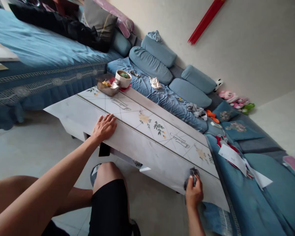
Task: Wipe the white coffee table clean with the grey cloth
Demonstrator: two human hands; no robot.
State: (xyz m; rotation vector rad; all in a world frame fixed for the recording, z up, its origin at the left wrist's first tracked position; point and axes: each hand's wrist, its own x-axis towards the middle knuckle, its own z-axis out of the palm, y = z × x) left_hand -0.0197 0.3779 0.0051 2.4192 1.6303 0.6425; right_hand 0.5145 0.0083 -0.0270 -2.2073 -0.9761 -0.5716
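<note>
Marble-look worktop [147, 154] with a printed flower strip slants through the room above a pale tiled floor [157, 203]. Nearest me, the seated person's black shorts [109, 209] and bare knee [109, 173] show below its near edge. The left forearm [64, 177] reaches up from the lower left, elbow only slightly bent; the left hand [105, 127] lies palm down near that edge, its fingers extended and holding nothing. Over by the right end, the right forearm [196, 219] rises steeply, and the right hand [194, 190] has its fingers closed round a bunched dark cloth [194, 171], which sits against the surface near the front edge. Toward the far left corner stand a see-through box [107, 90] of scraps and, just beside it, a white plant pot [123, 81]. Beyond, blue cushions [151, 64] line the sofa [147, 85], and a red hanging [205, 23] crosses the wall [248, 55].
</note>
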